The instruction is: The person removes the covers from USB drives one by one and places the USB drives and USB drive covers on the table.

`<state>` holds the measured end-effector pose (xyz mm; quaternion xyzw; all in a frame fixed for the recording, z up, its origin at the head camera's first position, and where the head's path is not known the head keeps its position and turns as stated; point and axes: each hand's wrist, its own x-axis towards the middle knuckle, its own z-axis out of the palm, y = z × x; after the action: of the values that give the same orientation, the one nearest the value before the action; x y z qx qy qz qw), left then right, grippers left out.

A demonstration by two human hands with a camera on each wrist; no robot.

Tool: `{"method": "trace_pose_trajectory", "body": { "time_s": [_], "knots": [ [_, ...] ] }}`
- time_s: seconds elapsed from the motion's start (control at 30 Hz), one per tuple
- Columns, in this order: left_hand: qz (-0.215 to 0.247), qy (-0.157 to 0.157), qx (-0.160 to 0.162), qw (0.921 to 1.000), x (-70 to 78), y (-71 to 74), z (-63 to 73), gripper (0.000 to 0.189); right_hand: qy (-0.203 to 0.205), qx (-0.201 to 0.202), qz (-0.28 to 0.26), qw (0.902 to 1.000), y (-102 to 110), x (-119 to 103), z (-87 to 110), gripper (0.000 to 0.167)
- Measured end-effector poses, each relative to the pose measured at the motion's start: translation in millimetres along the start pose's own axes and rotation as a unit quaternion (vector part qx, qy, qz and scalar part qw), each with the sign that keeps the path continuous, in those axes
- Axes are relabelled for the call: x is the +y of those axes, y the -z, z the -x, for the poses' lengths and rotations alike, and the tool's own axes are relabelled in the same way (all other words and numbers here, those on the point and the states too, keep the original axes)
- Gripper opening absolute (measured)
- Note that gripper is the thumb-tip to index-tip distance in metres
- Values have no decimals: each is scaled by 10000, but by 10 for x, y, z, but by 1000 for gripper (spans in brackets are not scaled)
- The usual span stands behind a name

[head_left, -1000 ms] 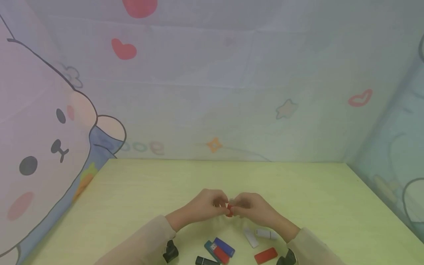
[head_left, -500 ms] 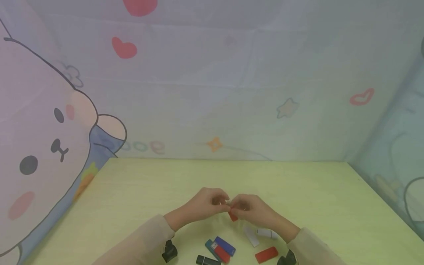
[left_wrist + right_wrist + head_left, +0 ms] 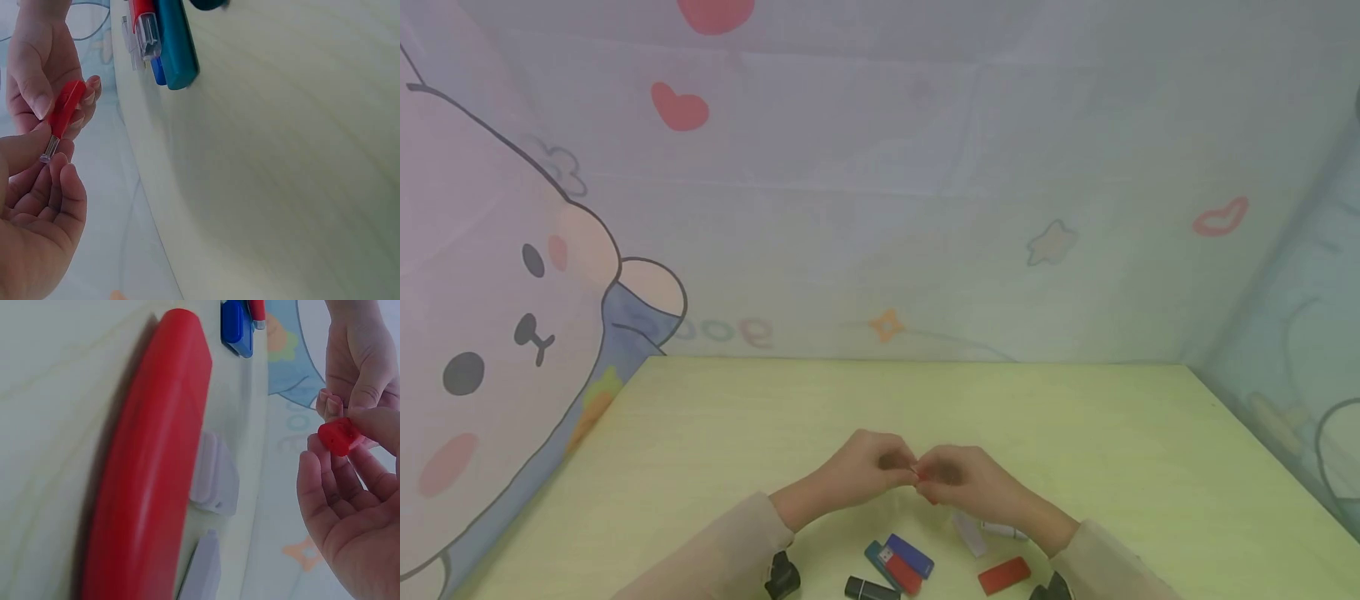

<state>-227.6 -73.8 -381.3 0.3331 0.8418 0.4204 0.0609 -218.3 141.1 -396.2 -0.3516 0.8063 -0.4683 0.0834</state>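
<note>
A small red USB stick with a silver metal plug is held between both hands over the table. My left hand has its thumb and fingertips at the plug end, pinching it. The red body is gripped by the thumb and fingers of my right hand. In the head view the fingers hide most of the stick. From the right wrist, the rounded red end shows between thumb and fingers. Nearest below the right hand lie a white USB stick and a red one.
Nearer the body, a blue stick, a teal stick and a red stick with a bare plug lie bunched together. A black stick is in front of them. Another white stick lies by the right forearm. A printed cloth hangs behind the table.
The red USB stick has turned from upright, plug end up, to tilted between the hands. Both hands are slightly lower, with the fingertips closer together and covering more of it.
</note>
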Motion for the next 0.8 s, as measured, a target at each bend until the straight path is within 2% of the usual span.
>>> {"method": "trace_pose_trajectory", "body": {
  "time_s": [0.3, 0.8],
  "knots": [
    [33, 14, 54, 10000, 22, -21, 13, 6, 140, 18, 341, 9993, 21, 8, 8, 15],
    [183, -93, 151, 9997, 2, -16, -11, 6, 1005, 35, 311, 9944, 43, 23, -1, 16]
  ]
}}
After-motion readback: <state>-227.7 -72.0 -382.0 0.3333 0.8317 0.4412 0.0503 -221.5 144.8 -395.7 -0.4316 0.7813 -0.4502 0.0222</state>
